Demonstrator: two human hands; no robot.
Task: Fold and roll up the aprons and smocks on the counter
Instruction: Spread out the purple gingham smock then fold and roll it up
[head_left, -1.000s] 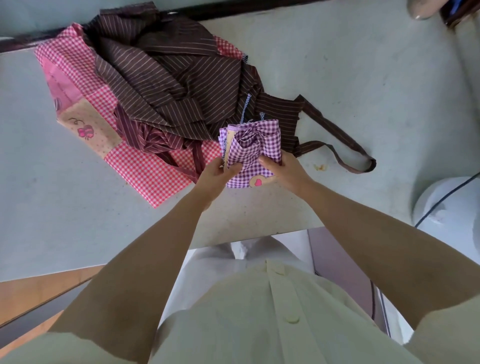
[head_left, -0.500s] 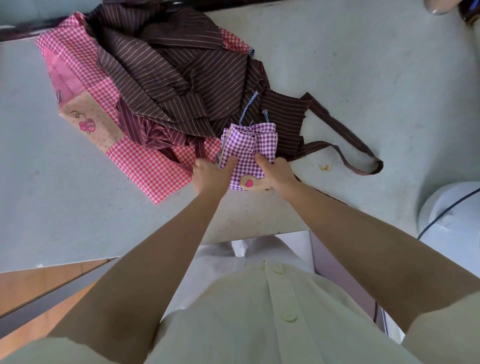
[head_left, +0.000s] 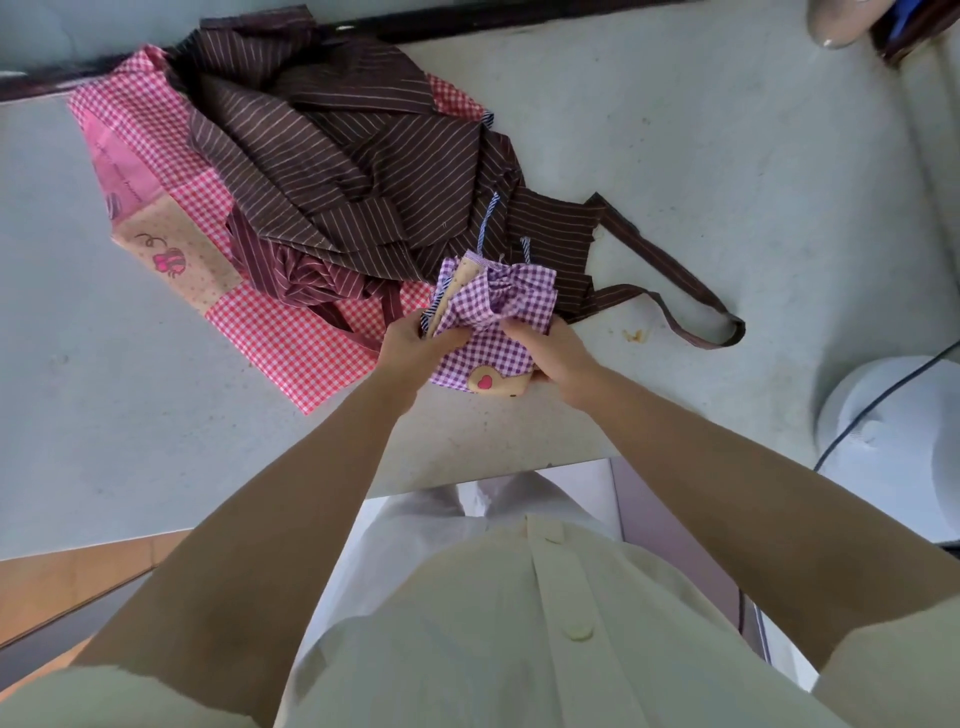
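Observation:
A small folded bundle of purple gingham apron (head_left: 496, 332) with a tan heart patch sits near the counter's front edge. My left hand (head_left: 413, 345) grips its left side and my right hand (head_left: 548, 351) grips its right side, thumbs on top of the cloth. Behind it lies a crumpled brown striped apron (head_left: 343, 171) with a long strap (head_left: 675, 291) trailing to the right. Under that spreads a pink gingham apron (head_left: 291, 338) with a tan pocket.
The pale grey counter (head_left: 727, 182) has its front edge just below my hands. A white round appliance (head_left: 898, 447) with a dark cable stands at the right. A small brown stain (head_left: 632, 335) marks the counter near the strap.
Both hands have stayed on the purple bundle, shifting their hold slightly; the bundle's top folds look more bunched than before.

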